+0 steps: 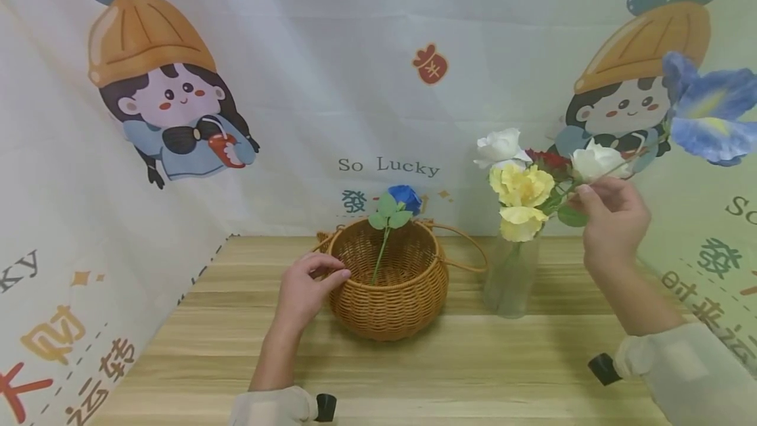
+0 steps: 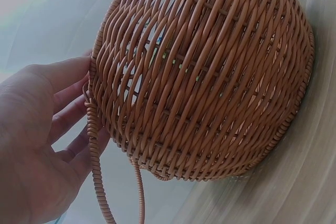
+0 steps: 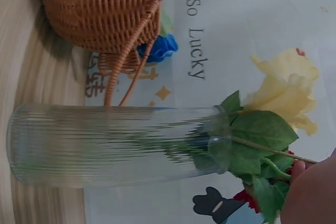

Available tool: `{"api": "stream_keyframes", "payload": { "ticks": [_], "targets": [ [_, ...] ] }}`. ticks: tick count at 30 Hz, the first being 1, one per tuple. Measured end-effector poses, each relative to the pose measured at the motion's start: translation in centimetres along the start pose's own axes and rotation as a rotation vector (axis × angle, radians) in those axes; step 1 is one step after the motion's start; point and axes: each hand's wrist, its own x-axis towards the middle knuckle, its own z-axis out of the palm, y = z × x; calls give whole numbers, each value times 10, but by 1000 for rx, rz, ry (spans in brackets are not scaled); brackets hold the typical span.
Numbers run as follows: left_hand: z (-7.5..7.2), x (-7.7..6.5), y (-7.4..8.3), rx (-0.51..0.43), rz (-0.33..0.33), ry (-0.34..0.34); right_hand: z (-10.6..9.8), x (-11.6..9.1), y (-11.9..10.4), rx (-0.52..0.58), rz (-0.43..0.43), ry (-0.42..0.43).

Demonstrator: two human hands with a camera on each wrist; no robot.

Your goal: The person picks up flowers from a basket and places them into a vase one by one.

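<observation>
My left hand (image 1: 309, 284) holds the left rim of a round wicker basket (image 1: 387, 311), beside its looped handle (image 2: 94, 156). A blue rose (image 1: 405, 198) with green leaves leans inside the basket. On the right, my right hand (image 1: 618, 222) pinches the stem of a large blue iris-like flower (image 1: 718, 117); in the right wrist view that stem (image 3: 273, 150) runs down to the mouth of a ribbed clear vase (image 3: 110, 145). White roses (image 1: 499, 148), yellow flowers (image 1: 522, 186) and a dark red flower (image 1: 550, 160) stand in the vase.
The basket and vase stand side by side on a wood-grain table (image 1: 473, 373). The basket's other handle (image 1: 473, 242) sticks out toward the vase. A printed white cloth (image 1: 331, 71) hangs behind and at both sides.
</observation>
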Motion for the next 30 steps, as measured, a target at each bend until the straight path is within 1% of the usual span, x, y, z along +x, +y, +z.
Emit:
{"api": "stream_keyframes", "payload": {
  "ticks": [4,6,10,15,18,20,25,27,30],
  "targets": [
    [1,1,0,-2,13,4,2,3,-3,50,-24,-9],
    [0,1,1,-4,11,8,3,2,-4,52,-1,-17],
    [-1,1,1,-7,1,9,2,-3,0,-22,60,-47],
    [0,0,0,-9,-5,3,0,-7,14,-133,83,-92],
    [1,0,-1,-9,-8,4,-1,-9,18,-161,110,-105],
    [1,0,-2,-9,-3,3,-1,-10,20,-151,110,-107],
    [1,0,-2,-16,8,2,-1,-12,23,-98,71,-94],
    [1,0,-2,-18,8,3,-1,-12,24,-83,66,-80],
    [1,0,-2,-14,4,1,-1,-11,27,-74,80,-41]
  ]
}}
